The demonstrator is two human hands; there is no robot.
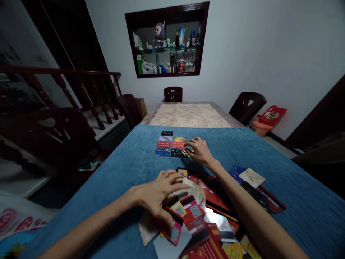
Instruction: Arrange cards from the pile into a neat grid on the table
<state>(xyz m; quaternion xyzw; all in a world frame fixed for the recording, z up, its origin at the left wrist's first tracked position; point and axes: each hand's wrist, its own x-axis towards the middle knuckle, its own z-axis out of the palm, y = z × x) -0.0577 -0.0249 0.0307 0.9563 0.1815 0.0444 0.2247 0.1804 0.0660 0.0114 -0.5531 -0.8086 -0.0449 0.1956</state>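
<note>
A loose heap of plastic cards (210, 216), mostly red, some with QR codes, lies on the blue cloth (283, 158) near me. My left hand (157, 194) rests on the heap's left side, fingers on a pale card (192, 189). Farther out, several cards form a neat grid (169, 144) in two columns. My right hand (198, 150) reaches to the grid's right edge, fingers bent down onto the cards there. Whether a card is pinched under it is hidden.
The blue cloth covers the near half of a long table; a beige patterned top (188, 115) shows beyond. Dark wooden chairs (248, 104) stand around it. A wall niche (168, 41) holds bottles and a plush toy. A stair railing (81, 90) runs at left.
</note>
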